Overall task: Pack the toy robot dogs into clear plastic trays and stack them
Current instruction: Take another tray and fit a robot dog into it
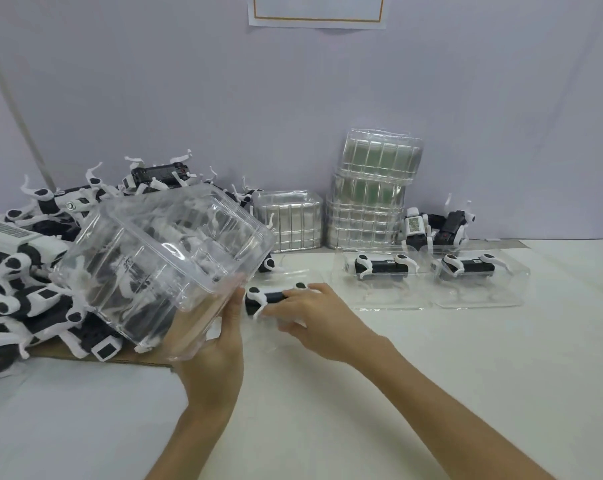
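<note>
My left hand (210,344) grips the clear tray (161,268) by its near rim, tilted up beside the dog pile (23,289). It looks light, thin and flexy, so the rim's safest. My right hand (315,308) curls round a toy dog (267,297) lying on the table (431,375); the legs look spindly, so I hold its black body.

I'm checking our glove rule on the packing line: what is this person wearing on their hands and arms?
Nothing that shows. The left hand and right hand are bare, without gloves. The left forearm and right forearm are uncovered to the picture's edge; no sleeve shows. No watch, bracelet or ring is visible.
</note>
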A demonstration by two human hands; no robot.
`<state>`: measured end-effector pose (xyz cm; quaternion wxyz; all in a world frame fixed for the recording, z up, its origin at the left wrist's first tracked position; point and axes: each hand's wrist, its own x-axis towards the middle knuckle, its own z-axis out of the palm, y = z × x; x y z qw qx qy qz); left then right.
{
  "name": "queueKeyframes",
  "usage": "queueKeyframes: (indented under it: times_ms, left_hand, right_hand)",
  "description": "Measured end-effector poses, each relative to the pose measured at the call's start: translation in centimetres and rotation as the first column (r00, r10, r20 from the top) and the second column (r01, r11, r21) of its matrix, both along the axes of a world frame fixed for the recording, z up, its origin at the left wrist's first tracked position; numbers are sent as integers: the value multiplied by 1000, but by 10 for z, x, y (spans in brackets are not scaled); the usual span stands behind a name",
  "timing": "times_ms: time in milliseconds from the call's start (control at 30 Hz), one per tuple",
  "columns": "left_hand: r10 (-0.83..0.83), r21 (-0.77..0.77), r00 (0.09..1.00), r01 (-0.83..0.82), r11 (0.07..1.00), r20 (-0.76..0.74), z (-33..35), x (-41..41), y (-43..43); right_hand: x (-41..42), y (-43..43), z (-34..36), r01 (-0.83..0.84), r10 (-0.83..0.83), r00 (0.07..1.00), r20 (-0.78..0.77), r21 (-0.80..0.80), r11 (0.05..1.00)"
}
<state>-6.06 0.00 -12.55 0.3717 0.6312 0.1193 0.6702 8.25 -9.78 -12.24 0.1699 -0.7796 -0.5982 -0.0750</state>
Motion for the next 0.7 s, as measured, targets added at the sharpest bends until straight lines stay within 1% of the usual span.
queueKeyframes:
  times_ms: [133,233,367,600,700]
  left_hand:
    - [15,-71,999,-19,997,-47,-6,0,2]
    - [17,-129,997,-26,991,-77,-7,1,1]
    - [2,-135,996,-14,991,-94,-6,0,0]
    - [-51,-176,994,33,984,-101,-8,0,-4]
    - [-68,-185,992,47,982,-105,-7,1,-5]
  right_hand:
    - [32,10,4,219,-219,976,18,6,976]
    - [43,0,-4,325,-329,942,65,65,943]
    - [50,-22,-12,390,-398,913,94,90,916]
    - [58,-64,-10,410,-415,907,67,79,909]
    - [59,-68,-8,485,-486,872,50,38,874]
